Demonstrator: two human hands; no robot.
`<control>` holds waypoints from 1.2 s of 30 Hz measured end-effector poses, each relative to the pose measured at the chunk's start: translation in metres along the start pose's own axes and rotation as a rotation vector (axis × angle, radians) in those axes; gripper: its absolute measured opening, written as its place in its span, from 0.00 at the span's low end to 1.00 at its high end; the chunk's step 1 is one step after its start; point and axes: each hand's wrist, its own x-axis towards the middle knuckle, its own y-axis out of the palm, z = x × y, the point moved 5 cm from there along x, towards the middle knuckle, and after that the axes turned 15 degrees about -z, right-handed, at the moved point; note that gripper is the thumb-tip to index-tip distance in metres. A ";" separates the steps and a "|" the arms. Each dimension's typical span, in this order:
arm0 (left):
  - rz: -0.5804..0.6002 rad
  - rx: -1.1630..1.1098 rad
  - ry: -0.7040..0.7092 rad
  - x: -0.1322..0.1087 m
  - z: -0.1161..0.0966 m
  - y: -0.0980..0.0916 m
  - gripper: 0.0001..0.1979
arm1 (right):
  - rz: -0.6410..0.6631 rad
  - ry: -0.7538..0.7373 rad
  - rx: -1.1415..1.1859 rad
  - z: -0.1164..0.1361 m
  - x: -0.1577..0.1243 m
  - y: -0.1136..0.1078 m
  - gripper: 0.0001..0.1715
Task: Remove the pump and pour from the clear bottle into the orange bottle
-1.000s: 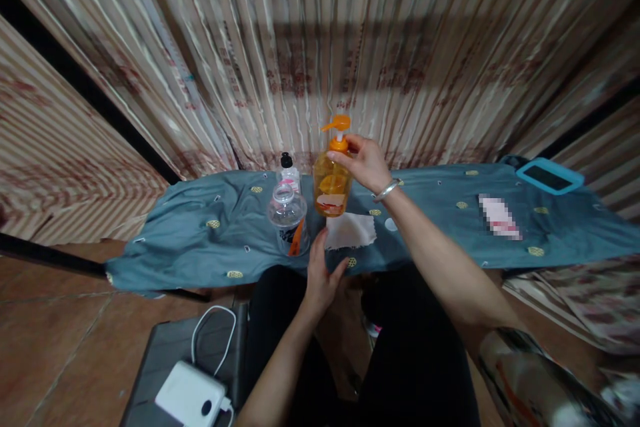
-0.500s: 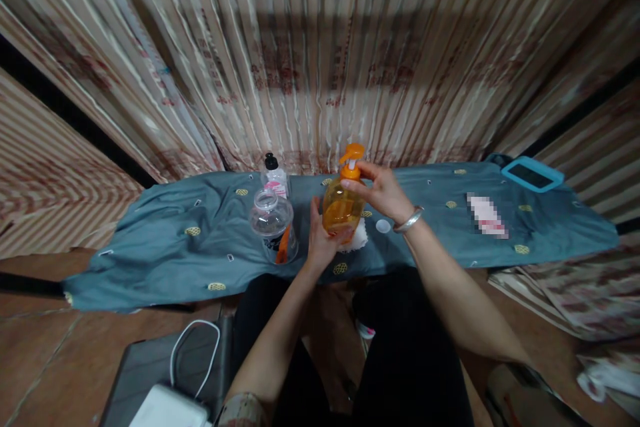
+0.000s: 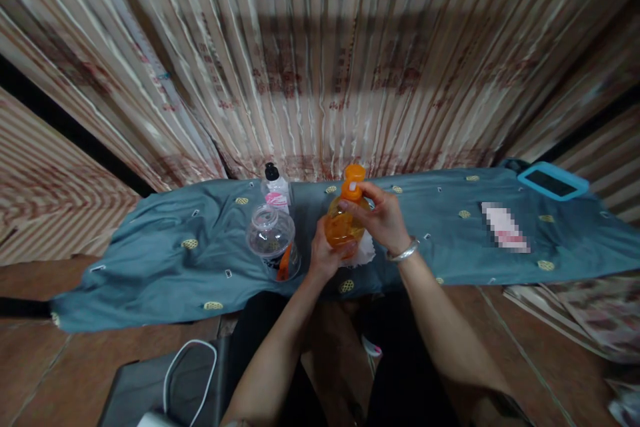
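An orange pump bottle [image 3: 345, 230] of see-through plastic is between my hands, with amber liquid inside. My left hand [image 3: 327, 250] wraps round its lower body. With thumb and fingers, my right hand [image 3: 377, 210] grips the neck just below the orange pump head [image 3: 355, 175]. Beneath and behind the bottle lies a white cloth [image 3: 366, 251], partly covered. To the left stands a clear plastic cup with a domed lid [image 3: 271, 237], an orange mark on its side. Behind it is a clear bottle with a black cap [image 3: 277, 187] and a pink-and-white label.
A blue-green patterned cloth [image 3: 165, 247] covers the long table. At right lie a blurred pinkish packet [image 3: 504, 227] and a blue-framed device [image 3: 553, 181]. A striped curtain [image 3: 310, 47] hangs close behind. At lower left, a white cable [image 3: 170, 373] rests on a dark surface.
The view has tilted a little, so the table sits lower. Both hands still hold the pump bottle, whose pump head now points more toward the curtain. The small white disc is hidden now.
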 end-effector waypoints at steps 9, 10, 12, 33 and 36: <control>0.032 0.065 0.017 -0.002 -0.008 -0.002 0.39 | 0.199 0.023 0.192 -0.007 -0.001 -0.001 0.23; 0.032 0.077 0.013 -0.002 -0.009 -0.002 0.39 | 0.179 0.022 0.215 -0.008 -0.001 -0.001 0.27; 0.027 0.108 0.012 -0.002 -0.010 -0.002 0.39 | 0.111 0.020 0.256 -0.010 -0.002 -0.002 0.36; 0.029 0.147 0.073 0.000 -0.002 -0.003 0.43 | 0.177 0.047 0.140 0.003 -0.006 -0.007 0.31; 0.025 0.140 0.077 0.000 -0.001 -0.003 0.44 | 0.126 0.060 0.139 0.003 -0.006 -0.005 0.36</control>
